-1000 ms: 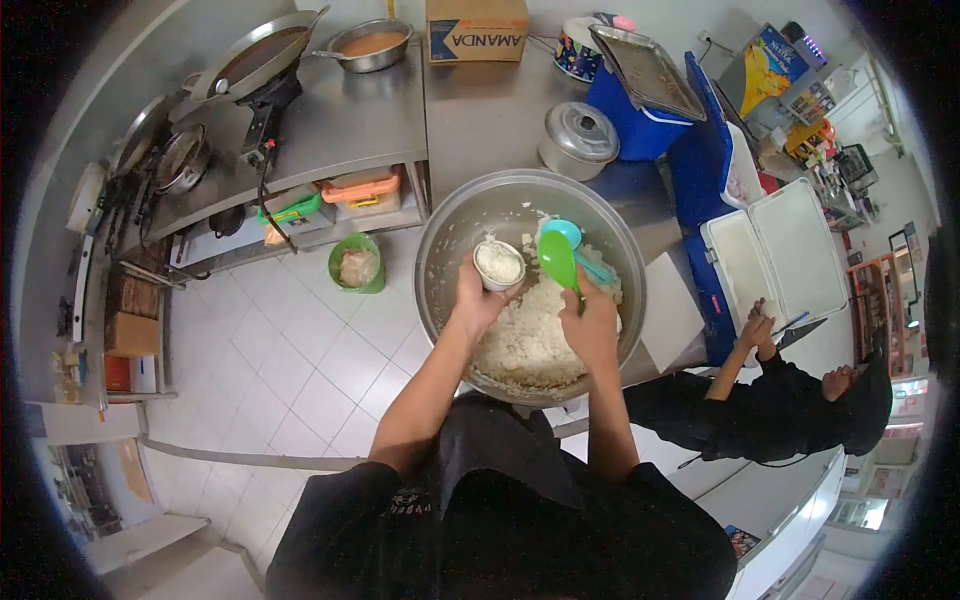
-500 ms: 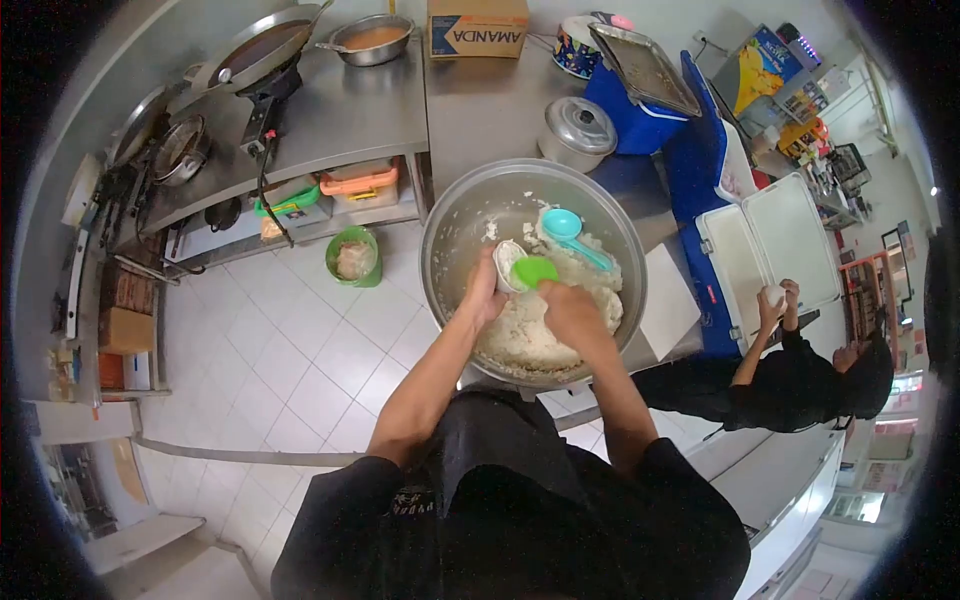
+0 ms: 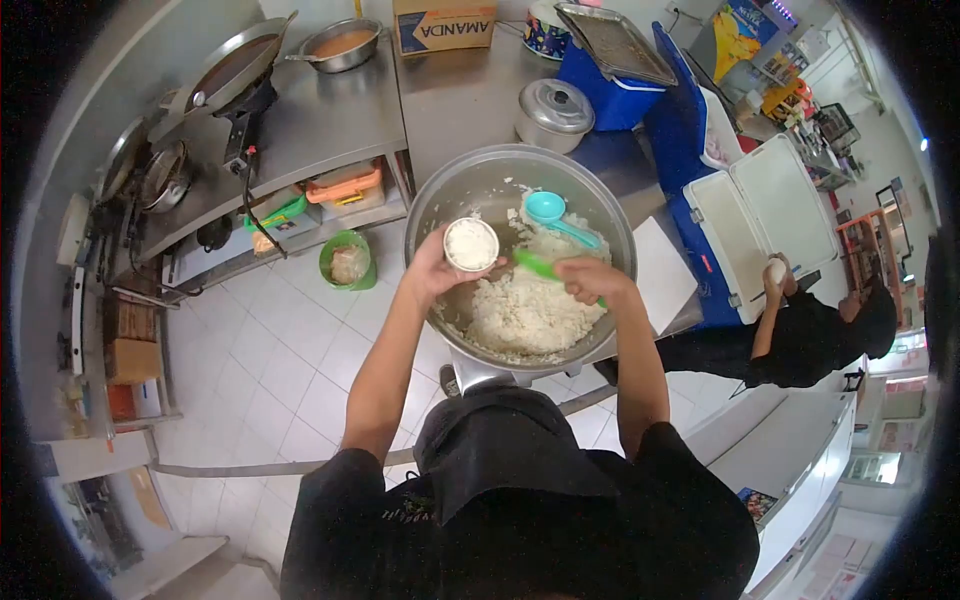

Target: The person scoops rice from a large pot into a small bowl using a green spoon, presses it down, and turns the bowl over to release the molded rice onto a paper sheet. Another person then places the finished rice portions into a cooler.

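Observation:
My left hand (image 3: 432, 266) is closed around a small white cup (image 3: 471, 245) filled with white rice, held over the left side of a large metal pot (image 3: 425, 195). In my right hand (image 3: 596, 279) is a green rice paddle (image 3: 537, 263), its blade pointing left toward the cup but apart from it. Below both hands, a mound of cooked rice (image 3: 530, 318) covers the lower and right part of the pot's bottom. A turquoise ladle (image 3: 546, 207) rests on the rice near the far wall of the pot.
A lidded pot (image 3: 556, 112) and blue cooler (image 3: 612, 92) stand behind. At right, a co-worker (image 3: 815, 335) holds a round white thing beside an open cooler (image 3: 735, 225). White paper (image 3: 662, 275) lies right of the pot. A green bucket (image 3: 348, 262) stands on the floor, left.
The cup has moved left, away from the paddle, and now faces upward with rice in it. My right hand has shifted slightly right and up with the paddle.

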`<move>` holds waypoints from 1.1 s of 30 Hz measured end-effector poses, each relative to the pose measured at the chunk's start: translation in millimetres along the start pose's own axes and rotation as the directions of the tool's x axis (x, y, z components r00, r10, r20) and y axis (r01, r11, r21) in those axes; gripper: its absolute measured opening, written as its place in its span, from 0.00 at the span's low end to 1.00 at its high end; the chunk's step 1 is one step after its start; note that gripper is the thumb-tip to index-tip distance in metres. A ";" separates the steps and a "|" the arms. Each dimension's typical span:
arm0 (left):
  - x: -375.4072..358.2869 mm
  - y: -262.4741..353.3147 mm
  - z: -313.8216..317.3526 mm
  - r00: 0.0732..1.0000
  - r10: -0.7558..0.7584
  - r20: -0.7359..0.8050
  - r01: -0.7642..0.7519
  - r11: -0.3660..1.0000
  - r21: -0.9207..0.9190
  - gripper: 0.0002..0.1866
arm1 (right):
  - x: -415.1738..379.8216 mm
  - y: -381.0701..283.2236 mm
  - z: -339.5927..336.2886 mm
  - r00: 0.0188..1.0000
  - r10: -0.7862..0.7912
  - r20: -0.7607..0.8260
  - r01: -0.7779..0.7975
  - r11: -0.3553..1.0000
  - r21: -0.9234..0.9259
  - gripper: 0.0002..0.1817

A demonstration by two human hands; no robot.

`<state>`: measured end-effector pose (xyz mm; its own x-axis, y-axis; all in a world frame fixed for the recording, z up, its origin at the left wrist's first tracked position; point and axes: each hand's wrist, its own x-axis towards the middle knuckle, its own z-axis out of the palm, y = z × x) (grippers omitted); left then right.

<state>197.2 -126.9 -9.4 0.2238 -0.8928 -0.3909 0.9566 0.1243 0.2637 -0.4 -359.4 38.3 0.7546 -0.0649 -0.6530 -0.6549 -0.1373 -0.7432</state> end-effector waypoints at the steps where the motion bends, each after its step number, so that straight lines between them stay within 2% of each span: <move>1: -5.3 2.9 1.3 1.000 -0.001 -0.012 0.001 1.000 0.009 0.30 | -3.5 8.0 -6.8 0.997 0.020 -0.076 -0.001 0.969 0.246 0.11; 3: -13.1 1.1 3.8 0.999 0.030 -0.026 -0.032 0.997 -0.069 0.31 | -12.6 26.5 -21.7 0.999 0.027 -0.034 -0.017 0.964 0.266 0.10; 5: -12.7 -8.5 9.4 0.997 0.056 -0.044 -0.059 0.995 -0.075 0.31 | -25.3 45.0 -33.3 0.995 0.071 -0.072 -0.053 0.973 0.224 0.12; 6: -12.5 -15.5 20.1 0.988 0.143 -0.050 -0.146 0.987 -0.061 0.29 | -25.4 63.8 -37.4 0.993 0.075 -0.087 -0.051 0.968 0.248 0.12; 7: -9.8 -26.5 36.2 0.975 0.218 -0.048 -0.220 0.974 -0.045 0.28 | -21.7 89.8 -39.7 0.951 -0.206 -0.229 0.195 0.978 -0.068 0.13; 8: -12.1 -40.0 65.5 0.970 0.241 -0.032 -0.243 0.969 -0.052 0.26 | -26.4 110.4 -43.8 0.829 -0.484 -0.280 0.353 0.842 -0.409 0.15; 9: -6.4 -53.8 81.9 0.967 0.255 -0.016 -0.256 0.965 -0.062 0.25 | -50.4 112.7 -48.1 0.822 -0.468 -0.325 0.331 0.856 -0.398 0.15; 11: 11.2 -91.4 121.5 0.968 0.250 0.019 -0.251 0.964 0.085 0.26 | -112.9 107.4 -52.4 0.893 -0.294 -0.341 0.312 0.950 -0.002 0.16; 12: 28.5 -113.0 134.7 0.973 0.228 0.024 -0.230 0.969 0.086 0.26 | -132.9 126.2 -63.8 0.888 -0.299 -0.350 0.335 0.941 0.046 0.19; 13: 49.0 -137.8 149.6 0.980 0.179 0.086 -0.177 0.984 -0.031 0.26 | -148.7 149.9 -74.6 0.888 -0.291 -0.357 0.329 0.943 0.047 0.19; 14: 69.6 -162.5 164.1 0.979 0.144 0.147 -0.122 0.982 -0.146 0.26 | -161.6 176.6 -82.9 0.868 -0.264 -0.420 0.365 0.914 0.178 0.20; 15: 96.0 -189.8 172.5 0.989 0.108 0.101 -0.095 0.988 -0.124 0.26 | -171.8 204.3 -92.4 0.849 -0.229 -0.477 0.404 0.863 0.304 0.23; 16: 124.4 -216.0 185.7 0.993 0.073 0.093 -0.061 0.990 -0.131 0.25 | -178.5 235.4 -103.5 0.852 -0.226 -0.472 0.400 0.862 0.310 0.23; 17: 153.3 -241.2 197.1 0.996 0.031 0.080 -0.020 0.990 -0.137 0.24 | -183.7 270.0 -110.8 0.855 -0.138 -0.500 0.348 0.868 0.355 0.24; 19: 222.8 -287.6 191.9 0.999 0.031 -0.042 -0.035 0.992 -0.119 0.24 | -197.3 323.0 -111.1 0.827 0.086 -0.556 0.197 0.882 0.429 0.25; 20: 264.0 -310.0 175.7 0.992 0.079 -0.098 -0.082 0.996 -0.022 0.24 | -204.5 344.3 -106.1 0.783 0.216 -0.583 0.098 0.883 0.460 0.25; 21: 303.9 -331.4 155.6 0.980 0.131 -0.147 -0.121 0.990 0.077 0.23 | -210.9 366.9 -97.4 0.747 0.332 -0.576 0.063 0.827 0.559 0.27; 22: 340.2 -349.7 140.3 0.899 0.385 -0.210 -0.213 0.801 0.559 0.22 | -214.2 392.4 -88.4 0.702 0.441 -0.559 -0.047 0.813 0.581 0.27; 23: 369.5 -365.6 128.7 0.778 0.616 -0.124 -0.176 0.402 0.898 0.22 | -221.2 416.1 -75.5 0.661 0.465 -0.589 -0.082 0.825 0.559 0.27; 24: 390.9 -377.3 120.9 0.571 0.753 0.328 -0.331 -0.155 0.931 0.23 | -225.9 443.0 -60.7 0.640 0.492 -0.590 -0.084 0.808 0.584 0.27; 25: 403.2 -384.6 114.3 0.580 0.746 0.328 -0.331 -0.152 0.931 0.23 | -236.6 446.8 -49.6 0.634 0.521 -0.571 -0.090 0.784 0.614 0.28; 26: 408.9 -388.5 104.0 0.653 0.566 0.503 -0.219 -0.495 0.841 0.27 | -241.8 450.1 -41.0 0.618 0.575 -0.535 -0.090 0.729 0.679 0.28; 27: 408.8 -390.4 98.8 0.739 0.329 0.588 -0.142 -0.777 0.613 0.30 | -247.3 447.9 -32.9 0.602 0.628 -0.493 -0.090 0.667 0.740 0.28; 28: 412.3 -392.9 97.5 0.784 0.330 0.526 -0.131 -0.741 0.659 0.32 | -253.7 445.1 -27.1 0.597 0.638 -0.487 -0.097 0.660 0.745 0.28; 29: 414.2 -395.4 97.0 0.784 0.330 0.526 -0.134 -0.738 0.662 0.32 | -257.5 441.3 -25.9 0.585 0.627 -0.514 -0.086 0.679 0.729 0.28; 32: 377.4 -369.3 147.3 0.631 0.545 0.552 -0.147 -0.614 0.775 0.35 | -257.1 443.2 -20.9 0.567 0.569 -0.595 -0.035 0.739 0.673 0.28; 33: 357.6 -355.7 162.6 0.571 0.631 0.525 -0.232 -0.489 0.841 0.36 | -254.2 442.7 -24.0 0.564 0.510 -0.650 0.000 0.786 0.618 0.28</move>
<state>-93.4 -560.7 -99.7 0.6336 -0.6588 0.4057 -0.6766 -0.2175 0.7035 -481.2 -427.3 -121.3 0.1181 -0.7488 -0.6522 -0.5406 0.5025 -0.6747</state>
